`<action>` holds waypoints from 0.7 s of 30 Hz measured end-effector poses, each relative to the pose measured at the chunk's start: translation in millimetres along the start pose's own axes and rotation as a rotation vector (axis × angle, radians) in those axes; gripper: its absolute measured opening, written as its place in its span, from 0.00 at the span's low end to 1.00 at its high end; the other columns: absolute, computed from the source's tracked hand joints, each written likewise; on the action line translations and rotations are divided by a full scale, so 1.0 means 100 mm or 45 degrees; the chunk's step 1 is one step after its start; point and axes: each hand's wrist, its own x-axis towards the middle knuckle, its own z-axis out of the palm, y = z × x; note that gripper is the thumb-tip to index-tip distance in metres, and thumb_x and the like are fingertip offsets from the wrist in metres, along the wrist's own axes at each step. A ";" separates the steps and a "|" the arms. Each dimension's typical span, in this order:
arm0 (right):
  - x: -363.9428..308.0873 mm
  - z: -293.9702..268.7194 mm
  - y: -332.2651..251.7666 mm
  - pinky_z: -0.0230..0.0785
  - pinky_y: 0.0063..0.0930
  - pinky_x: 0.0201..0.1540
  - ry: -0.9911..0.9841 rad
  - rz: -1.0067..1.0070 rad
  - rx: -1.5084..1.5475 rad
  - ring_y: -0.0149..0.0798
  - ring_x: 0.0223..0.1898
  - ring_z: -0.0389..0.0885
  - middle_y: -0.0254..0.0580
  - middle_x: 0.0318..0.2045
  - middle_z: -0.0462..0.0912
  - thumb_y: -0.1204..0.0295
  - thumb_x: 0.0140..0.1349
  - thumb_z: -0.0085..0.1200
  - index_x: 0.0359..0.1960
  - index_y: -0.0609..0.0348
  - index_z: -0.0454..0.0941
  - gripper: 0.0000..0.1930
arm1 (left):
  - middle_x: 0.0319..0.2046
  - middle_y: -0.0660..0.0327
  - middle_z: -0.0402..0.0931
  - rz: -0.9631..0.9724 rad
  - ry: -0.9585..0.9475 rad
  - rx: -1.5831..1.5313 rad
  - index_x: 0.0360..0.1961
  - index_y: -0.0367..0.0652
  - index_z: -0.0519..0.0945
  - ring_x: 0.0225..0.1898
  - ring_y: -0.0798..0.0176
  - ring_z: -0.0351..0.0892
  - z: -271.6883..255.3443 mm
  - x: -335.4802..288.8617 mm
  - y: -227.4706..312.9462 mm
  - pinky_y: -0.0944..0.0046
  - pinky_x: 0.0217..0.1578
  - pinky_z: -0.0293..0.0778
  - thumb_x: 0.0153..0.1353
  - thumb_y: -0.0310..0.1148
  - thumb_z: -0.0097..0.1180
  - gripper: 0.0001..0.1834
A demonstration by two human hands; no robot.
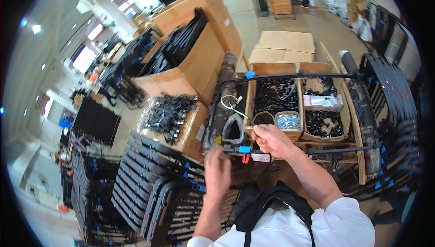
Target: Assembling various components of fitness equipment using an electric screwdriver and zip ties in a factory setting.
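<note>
My right hand (274,141) is closed around a black cable (247,118), whose far end fans out into thin white and green wires (231,104). It is held just above the near bar of a black rectangular frame (312,150) that lies across the workbench. Blue tape (244,149) is wrapped on that bar, between my two hands. My left hand (217,171) is close to the frame's near left corner. Motion smears its fingers, so their grip does not show. Something with red handles (245,158) hangs below the blue tape.
Inside the frame are cardboard trays of small black parts (276,94), a box of silver screws (287,121) and a plastic bag (233,129). Wrapped rolls (362,111) flank them. Bundled cables (167,115) and stacked black frames (149,179) stand left; more frames (389,84) stand right.
</note>
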 end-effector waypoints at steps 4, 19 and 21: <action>-0.24 0.22 0.09 0.46 0.19 0.21 -0.164 0.118 -0.117 0.19 0.19 0.52 0.19 0.20 0.60 0.56 0.81 0.48 0.34 0.58 0.77 0.20 | 0.68 0.48 0.72 0.251 0.307 0.327 0.68 0.38 0.75 0.76 0.39 0.62 -0.64 0.52 0.25 0.45 0.74 0.59 0.63 0.24 0.60 0.30; -0.66 0.22 0.38 0.45 0.18 0.24 -0.141 0.087 -0.504 0.16 0.21 0.53 0.17 0.21 0.62 0.54 0.81 0.49 0.34 0.59 0.78 0.22 | 0.32 0.61 0.88 -0.655 -0.703 -1.406 0.52 0.39 0.87 0.35 0.67 0.81 -0.17 0.02 -0.24 0.68 0.38 0.72 0.83 0.51 0.42 0.28; -0.66 0.21 0.39 0.44 0.18 0.24 -0.146 0.117 -0.524 0.16 0.21 0.53 0.17 0.20 0.62 0.54 0.81 0.49 0.33 0.59 0.78 0.22 | 0.32 0.56 0.86 -0.664 -0.591 -1.416 0.55 0.31 0.83 0.38 0.60 0.84 -0.13 -0.04 -0.19 0.58 0.47 0.78 0.82 0.46 0.46 0.26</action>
